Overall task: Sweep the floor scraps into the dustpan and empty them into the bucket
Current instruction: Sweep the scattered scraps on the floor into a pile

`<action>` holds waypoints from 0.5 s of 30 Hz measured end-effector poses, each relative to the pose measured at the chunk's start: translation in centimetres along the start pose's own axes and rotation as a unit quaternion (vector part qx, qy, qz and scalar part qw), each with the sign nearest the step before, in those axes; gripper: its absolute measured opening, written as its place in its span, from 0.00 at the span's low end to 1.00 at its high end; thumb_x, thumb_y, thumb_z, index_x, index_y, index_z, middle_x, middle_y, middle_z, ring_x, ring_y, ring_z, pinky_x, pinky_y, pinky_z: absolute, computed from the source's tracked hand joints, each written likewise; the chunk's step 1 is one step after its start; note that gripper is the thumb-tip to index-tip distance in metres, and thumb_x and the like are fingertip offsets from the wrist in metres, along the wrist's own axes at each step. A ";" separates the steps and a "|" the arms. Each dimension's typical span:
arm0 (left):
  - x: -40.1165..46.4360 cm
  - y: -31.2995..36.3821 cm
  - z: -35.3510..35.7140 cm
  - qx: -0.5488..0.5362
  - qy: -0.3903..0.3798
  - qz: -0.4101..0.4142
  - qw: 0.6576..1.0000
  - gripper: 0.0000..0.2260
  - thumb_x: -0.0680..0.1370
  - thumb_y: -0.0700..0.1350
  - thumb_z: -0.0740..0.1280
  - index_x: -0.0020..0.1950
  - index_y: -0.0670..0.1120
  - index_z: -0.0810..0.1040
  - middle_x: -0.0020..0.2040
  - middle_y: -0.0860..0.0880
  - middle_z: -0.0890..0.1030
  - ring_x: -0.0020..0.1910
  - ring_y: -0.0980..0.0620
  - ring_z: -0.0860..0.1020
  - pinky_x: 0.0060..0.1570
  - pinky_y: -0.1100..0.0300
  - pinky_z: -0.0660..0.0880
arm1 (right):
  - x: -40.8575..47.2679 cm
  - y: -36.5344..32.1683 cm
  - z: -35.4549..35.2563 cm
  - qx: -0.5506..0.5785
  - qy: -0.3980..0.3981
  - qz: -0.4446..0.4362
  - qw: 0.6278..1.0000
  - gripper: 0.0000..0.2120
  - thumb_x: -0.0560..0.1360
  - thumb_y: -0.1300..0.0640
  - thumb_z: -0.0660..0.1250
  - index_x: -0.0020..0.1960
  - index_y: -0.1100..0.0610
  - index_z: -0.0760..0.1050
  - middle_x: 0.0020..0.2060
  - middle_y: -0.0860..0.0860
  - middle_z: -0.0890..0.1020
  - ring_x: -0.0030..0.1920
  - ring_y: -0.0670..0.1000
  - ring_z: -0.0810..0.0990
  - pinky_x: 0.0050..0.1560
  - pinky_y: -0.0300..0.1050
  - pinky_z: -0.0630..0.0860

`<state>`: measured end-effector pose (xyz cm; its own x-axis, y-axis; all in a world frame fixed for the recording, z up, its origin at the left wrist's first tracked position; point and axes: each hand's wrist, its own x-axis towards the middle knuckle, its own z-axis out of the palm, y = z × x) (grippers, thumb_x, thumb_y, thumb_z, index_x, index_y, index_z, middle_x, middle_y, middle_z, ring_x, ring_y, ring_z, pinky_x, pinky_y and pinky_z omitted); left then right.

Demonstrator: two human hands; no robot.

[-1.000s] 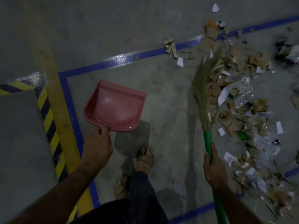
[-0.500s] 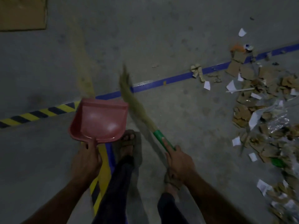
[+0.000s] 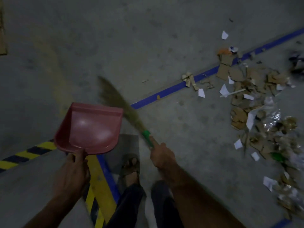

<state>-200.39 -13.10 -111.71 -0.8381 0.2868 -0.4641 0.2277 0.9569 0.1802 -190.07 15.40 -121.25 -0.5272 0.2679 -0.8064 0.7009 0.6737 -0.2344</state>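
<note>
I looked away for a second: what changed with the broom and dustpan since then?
The broom swung from over the scrap pile on the right to beside the pink dustpan, bristles now pointing up-left. Unchanged: the right hand grips its green handle, the left hand holds the dustpan, which is empty.

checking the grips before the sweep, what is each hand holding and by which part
The left hand grips the pink dustpan by its short handle at the rear edge. The right hand grips the broom by its green handle, just below the bristles.
</note>
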 end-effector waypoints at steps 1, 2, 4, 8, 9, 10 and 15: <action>1.2 0.7 0.3 0.006 -0.008 0.019 1.000 0.24 0.75 0.38 0.67 0.70 0.46 0.66 0.48 0.39 0.72 0.36 0.35 0.76 0.29 0.49 0.70 | 0.2 1.5 -0.1 0.039 0.021 0.037 0.998 0.28 0.83 0.46 0.53 0.79 0.35 0.45 0.62 0.61 0.73 0.57 0.63 0.78 0.59 0.54 0.74; 2.2 1.4 0.6 0.017 -0.017 0.039 0.999 0.23 0.75 0.38 0.67 0.69 0.45 0.66 0.48 0.38 0.72 0.35 0.36 0.75 0.29 0.49 0.70 | 0.4 3.0 -0.2 0.076 0.041 0.076 0.993 0.29 0.83 0.45 0.54 0.79 0.35 0.45 0.61 0.60 0.74 0.56 0.62 0.78 0.58 0.52 0.74; 3.9 2.9 1.3 0.044 -0.029 0.062 0.997 0.22 0.75 0.39 0.64 0.69 0.43 0.67 0.51 0.36 0.72 0.33 0.36 0.74 0.27 0.53 0.66 | 0.7 6.8 -0.6 0.127 0.070 0.152 0.978 0.30 0.82 0.43 0.54 0.79 0.36 0.44 0.58 0.59 0.74 0.54 0.61 0.78 0.55 0.51 0.72; 6.3 6.5 2.3 0.036 -0.033 0.082 0.995 0.21 0.76 0.40 0.66 0.68 0.44 0.70 0.46 0.40 0.72 0.31 0.37 0.75 0.27 0.57 0.62 | 1.4 15.6 -2.4 0.228 0.129 0.246 0.933 0.33 0.82 0.47 0.56 0.80 0.42 0.41 0.52 0.59 0.79 0.48 0.59 0.80 0.52 0.57 0.78; 6.8 7.3 2.7 0.033 -0.032 0.093 0.995 0.19 0.77 0.43 0.63 0.68 0.44 0.70 0.46 0.42 0.72 0.32 0.38 0.75 0.27 0.57 0.62 | 1.3 17.4 -3.5 0.271 0.148 0.264 0.914 0.31 0.82 0.49 0.57 0.81 0.44 0.45 0.49 0.57 0.79 0.46 0.58 0.81 0.50 0.58 0.79; 7.4 8.1 3.1 0.031 -0.028 0.109 0.993 0.18 0.78 0.46 0.59 0.67 0.45 0.70 0.46 0.43 0.71 0.33 0.38 0.75 0.27 0.56 0.63 | 1.5 19.6 -4.4 0.304 0.163 0.279 0.896 0.30 0.83 0.52 0.58 0.81 0.46 0.49 0.48 0.56 0.79 0.46 0.57 0.81 0.49 0.57 0.80; 9.3 12.8 3.9 0.041 -0.030 0.139 0.989 0.17 0.79 0.41 0.64 0.68 0.46 0.69 0.47 0.43 0.73 0.34 0.40 0.74 0.29 0.55 0.65 | -1.6 26.2 -9.5 0.368 0.211 0.291 0.857 0.27 0.81 0.52 0.60 0.76 0.41 0.55 0.54 0.55 0.79 0.49 0.57 0.80 0.47 0.54 0.79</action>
<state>-203.40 1.98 -117.10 -0.7066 0.5398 -0.4575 0.4875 0.8400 0.2383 -175.47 39.13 -120.99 -0.0024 0.7416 -0.6709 0.9355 -0.2354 -0.2635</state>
